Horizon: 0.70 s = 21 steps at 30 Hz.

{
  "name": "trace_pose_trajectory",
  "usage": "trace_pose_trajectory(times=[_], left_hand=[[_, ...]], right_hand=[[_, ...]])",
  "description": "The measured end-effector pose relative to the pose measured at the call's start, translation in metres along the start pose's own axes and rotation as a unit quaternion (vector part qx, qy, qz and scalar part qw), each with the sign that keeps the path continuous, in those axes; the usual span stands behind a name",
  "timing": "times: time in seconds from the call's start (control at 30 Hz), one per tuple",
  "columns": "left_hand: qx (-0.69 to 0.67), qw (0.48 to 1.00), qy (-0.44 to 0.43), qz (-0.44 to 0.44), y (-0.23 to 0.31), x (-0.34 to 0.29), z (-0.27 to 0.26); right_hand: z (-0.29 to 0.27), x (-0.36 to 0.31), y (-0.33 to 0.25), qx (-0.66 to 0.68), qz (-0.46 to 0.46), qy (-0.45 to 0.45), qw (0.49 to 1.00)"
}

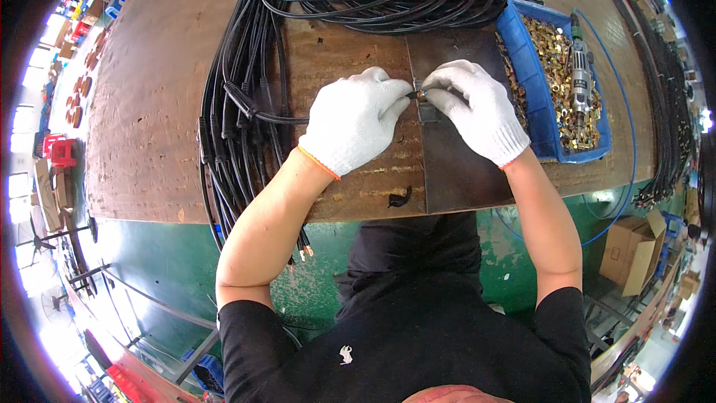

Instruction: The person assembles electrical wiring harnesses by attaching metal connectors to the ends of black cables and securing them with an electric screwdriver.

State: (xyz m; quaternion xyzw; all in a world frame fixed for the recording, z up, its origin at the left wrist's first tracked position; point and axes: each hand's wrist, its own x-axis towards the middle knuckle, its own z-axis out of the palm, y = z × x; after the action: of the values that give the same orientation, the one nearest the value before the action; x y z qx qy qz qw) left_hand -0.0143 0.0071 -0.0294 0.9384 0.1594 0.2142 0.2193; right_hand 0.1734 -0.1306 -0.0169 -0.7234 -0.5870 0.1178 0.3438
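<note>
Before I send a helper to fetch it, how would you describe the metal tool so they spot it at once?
Find the big brown table; near its right side, beyond the person's gloved right hand, sits a long blue bin. The tool lies over small brass-coloured parts there: a silver cylinder with a green end, far bigger than any piece around it.

1 black cable runs sideways, its tip apparently meeting 1 small coppery piece.

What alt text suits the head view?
White-gloved left hand and right hand meet at a black cable's tip over a workbench. Bundled black cables lie left; right, a blue bin holds golden fittings and a power tool.
</note>
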Motion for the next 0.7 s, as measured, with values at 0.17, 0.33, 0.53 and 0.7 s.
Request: trace_pose_trajectory(times=[0.17, 0.33, 0.53, 0.7], left_hand=[[0.029, 0.999, -0.022, -0.030, -0.004, -0.003, 0.011], [0.007, 0.999, -0.036, -0.033, -0.008, 0.002, 0.021], [0.005, 0.999, -0.038, -0.033, -0.010, 0.001, 0.023], [0.025, 0.999, -0.035, -0.018, -0.013, 0.000, 0.029]], right_hand=[[0.006, 0.003, 0.009, -0.076, -0.046, -0.014, 0.996], [-0.004, 0.010, 0.010, -0.008, 0.024, -0.067, 0.997], [-0.004, 0.017, 0.010, -0.015, 0.026, -0.095, 0.995], [0.000, 0.018, 0.010, -0.025, 0.023, -0.089, 0.995]])
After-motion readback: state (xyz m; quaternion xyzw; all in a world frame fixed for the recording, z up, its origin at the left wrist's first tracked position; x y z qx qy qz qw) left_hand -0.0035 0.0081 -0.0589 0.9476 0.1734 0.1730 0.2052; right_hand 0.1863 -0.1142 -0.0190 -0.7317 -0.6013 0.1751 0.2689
